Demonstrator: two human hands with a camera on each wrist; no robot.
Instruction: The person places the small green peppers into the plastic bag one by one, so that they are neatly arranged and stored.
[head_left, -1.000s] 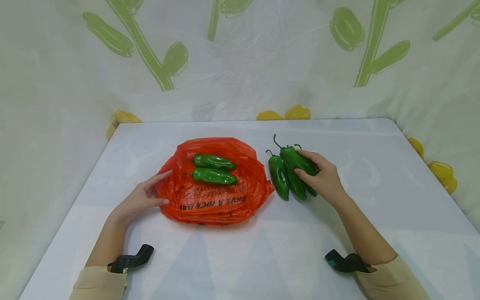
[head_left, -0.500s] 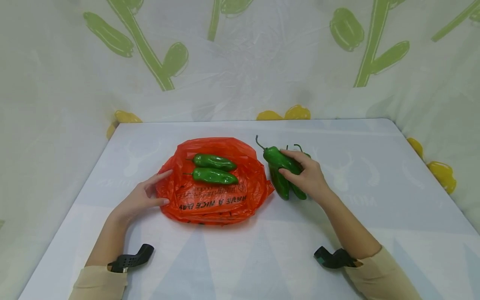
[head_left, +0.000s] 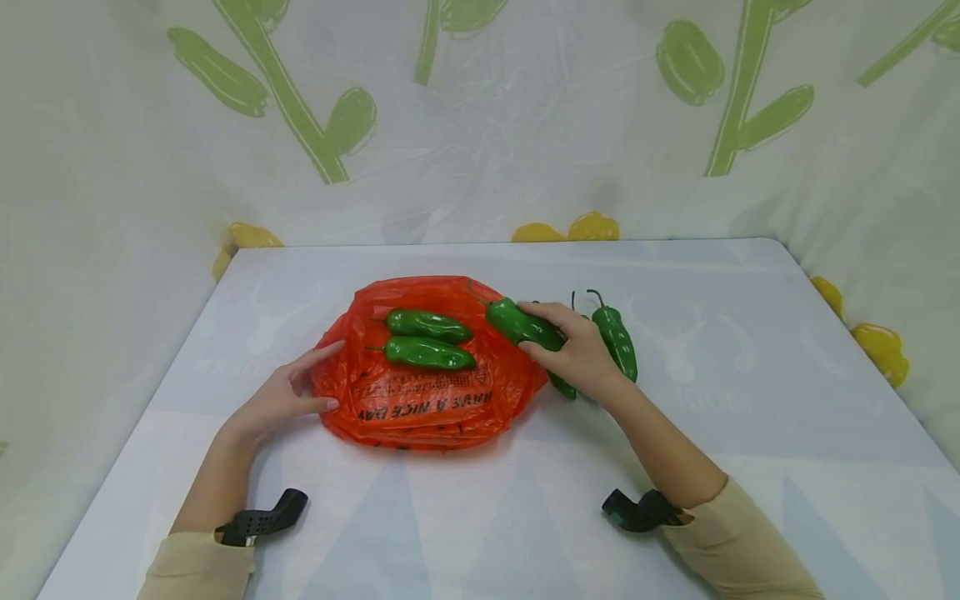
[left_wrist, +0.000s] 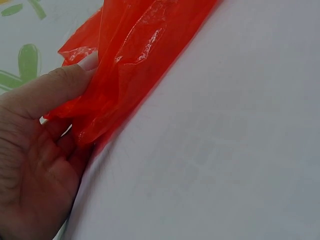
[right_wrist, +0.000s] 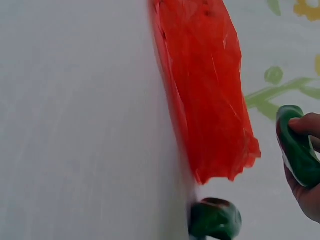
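Note:
A red plastic bag (head_left: 420, 408) with black print lies with its mouth spread. Two green peppers, an upper one (head_left: 427, 323) and a lower one (head_left: 430, 352), lie side by side in it. My left hand (head_left: 273, 398) holds the bag's left edge; in the left wrist view the thumb lies against the red plastic (left_wrist: 145, 55) and the other fingers are partly covered by it. My right hand (head_left: 581, 358) grips another green pepper (head_left: 513, 321) over the bag's right edge, raised above the table in the right wrist view. That hand partly hides peppers beneath it.
One green pepper (head_left: 615, 342) rests on the white table (head_left: 480, 517) right of my right hand. Another pepper (head_left: 562, 386) shows its lower end beside the bag. A patterned cloth (head_left: 525, 125) hangs behind the table's back edge.
My right hand has lifted a pepper from the group on the right and carried it left to the bag's right edge. The left hand and the bag have stayed put.

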